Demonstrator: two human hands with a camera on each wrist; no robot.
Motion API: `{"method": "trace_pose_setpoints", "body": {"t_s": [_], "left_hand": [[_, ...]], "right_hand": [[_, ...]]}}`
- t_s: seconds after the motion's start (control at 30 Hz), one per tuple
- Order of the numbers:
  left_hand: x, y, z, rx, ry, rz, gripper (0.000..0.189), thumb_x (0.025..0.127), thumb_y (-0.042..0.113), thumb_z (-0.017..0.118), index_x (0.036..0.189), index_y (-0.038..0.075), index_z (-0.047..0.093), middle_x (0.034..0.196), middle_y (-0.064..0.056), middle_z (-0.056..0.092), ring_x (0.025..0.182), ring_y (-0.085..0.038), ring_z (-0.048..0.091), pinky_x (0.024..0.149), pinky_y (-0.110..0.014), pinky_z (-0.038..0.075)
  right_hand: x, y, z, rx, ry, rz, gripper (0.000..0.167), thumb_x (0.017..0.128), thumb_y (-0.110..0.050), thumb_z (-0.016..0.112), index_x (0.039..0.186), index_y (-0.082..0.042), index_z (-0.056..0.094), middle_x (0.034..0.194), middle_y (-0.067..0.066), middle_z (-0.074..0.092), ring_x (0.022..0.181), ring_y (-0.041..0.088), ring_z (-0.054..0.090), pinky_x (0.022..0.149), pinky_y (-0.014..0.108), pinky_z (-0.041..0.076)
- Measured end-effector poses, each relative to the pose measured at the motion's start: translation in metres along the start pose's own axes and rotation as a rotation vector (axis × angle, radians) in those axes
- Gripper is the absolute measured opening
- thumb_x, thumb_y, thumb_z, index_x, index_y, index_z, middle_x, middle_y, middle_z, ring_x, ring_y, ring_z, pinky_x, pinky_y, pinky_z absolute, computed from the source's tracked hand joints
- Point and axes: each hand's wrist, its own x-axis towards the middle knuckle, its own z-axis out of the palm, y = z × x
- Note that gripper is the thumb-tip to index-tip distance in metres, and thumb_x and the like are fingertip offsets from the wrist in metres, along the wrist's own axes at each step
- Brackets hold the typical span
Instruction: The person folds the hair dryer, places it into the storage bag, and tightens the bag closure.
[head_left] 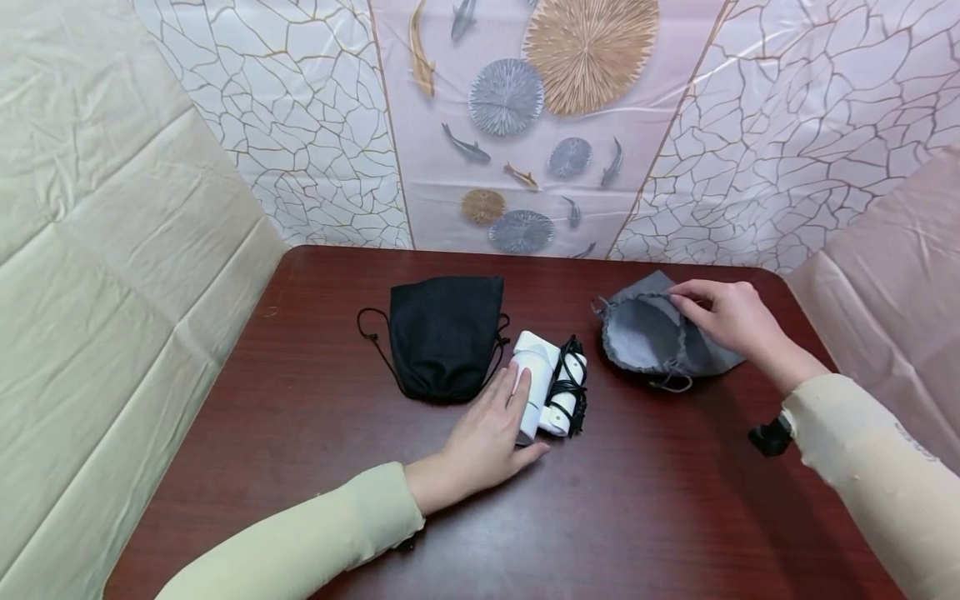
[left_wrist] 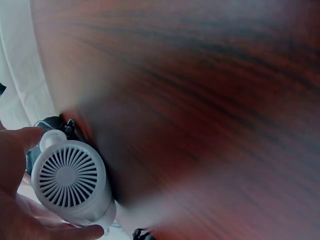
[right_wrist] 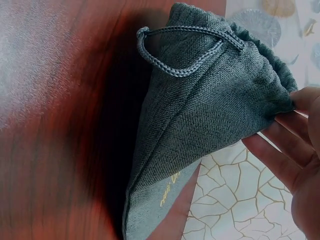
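A white folding hair dryer lies on the table with its black cord wound round the folded handle. My left hand grips its body from the left, fingers over the top and thumb near the slotted rear vent. To the right, my right hand pinches the rim of a grey drawstring bag between thumb and fingers. The mouth of that bag gapes towards me, showing its pale lining. Gold lettering marks its side in the right wrist view.
A black drawstring pouch lies just left of the hair dryer, its cords spread on both sides. The dark red wooden table meets a patterned wall covering at the back. Pale cloth hangs on either side.
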Motion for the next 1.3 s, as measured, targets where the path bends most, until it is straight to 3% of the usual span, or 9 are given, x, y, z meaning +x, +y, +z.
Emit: {"method": "trace_pose_setpoints", "body": {"t_s": [0.13, 0.33, 0.63, 0.93, 1.07, 1.3], "left_hand": [[0.002, -0.001, 0.004, 0.061, 0.028, 0.017, 0.1, 0.092, 0.053, 0.081, 0.158, -0.009, 0.04, 0.161, -0.034, 0.042, 0.146, -0.046, 0.049, 0.119, -0.047, 0.045], [0.007, -0.005, 0.007, 0.112, 0.051, 0.035, 0.097, 0.089, 0.044, 0.086, 0.157, -0.008, 0.042, 0.16, -0.032, 0.045, 0.146, -0.044, 0.05, 0.12, -0.043, 0.044], [0.01, -0.015, -0.003, 0.074, 0.092, 0.078, 0.086, 0.082, 0.026, 0.083, 0.154, -0.005, 0.049, 0.156, -0.027, 0.052, 0.143, -0.04, 0.055, 0.118, -0.042, 0.047], [0.007, -0.022, -0.013, 0.038, 0.102, 0.164, 0.078, 0.085, 0.025, 0.081, 0.152, -0.003, 0.053, 0.154, -0.024, 0.055, 0.143, -0.037, 0.055, 0.118, -0.042, 0.047], [0.005, -0.024, -0.016, 0.02, 0.155, 0.212, 0.076, 0.085, 0.023, 0.081, 0.151, -0.004, 0.055, 0.153, -0.024, 0.057, 0.143, -0.037, 0.055, 0.118, -0.042, 0.047], [0.007, -0.023, -0.023, -0.039, 0.269, 0.279, 0.076, 0.084, 0.02, 0.081, 0.151, -0.004, 0.055, 0.154, -0.022, 0.056, 0.144, -0.033, 0.055, 0.119, -0.039, 0.045]], "right_hand": [[-0.002, 0.0, 0.004, 0.013, -0.017, -0.012, 0.014, 0.098, -0.009, 0.076, 0.11, -0.008, 0.082, 0.094, 0.01, 0.08, 0.07, 0.016, 0.061, 0.061, 0.03, 0.045], [-0.004, -0.003, 0.008, 0.026, -0.033, -0.018, 0.016, 0.098, -0.008, 0.076, 0.112, -0.006, 0.082, 0.099, 0.013, 0.081, 0.075, 0.019, 0.068, 0.063, 0.031, 0.049], [-0.004, -0.005, 0.007, 0.042, -0.049, 0.013, 0.016, 0.1, -0.01, 0.075, 0.113, -0.006, 0.082, 0.101, 0.014, 0.081, 0.076, 0.019, 0.067, 0.063, 0.032, 0.049], [-0.008, -0.001, 0.013, 0.066, -0.057, 0.0, 0.017, 0.098, -0.008, 0.077, 0.113, -0.004, 0.082, 0.101, 0.014, 0.081, 0.081, 0.017, 0.07, 0.066, 0.017, 0.046], [-0.008, -0.002, 0.016, 0.07, -0.058, -0.012, 0.017, 0.097, -0.008, 0.077, 0.113, -0.005, 0.082, 0.1, 0.013, 0.081, 0.077, 0.013, 0.068, 0.066, 0.015, 0.043], [-0.007, -0.007, 0.018, 0.067, -0.066, -0.033, 0.017, 0.097, -0.007, 0.077, 0.113, -0.004, 0.082, 0.101, 0.013, 0.081, 0.074, 0.012, 0.065, 0.063, 0.026, 0.048]]}}
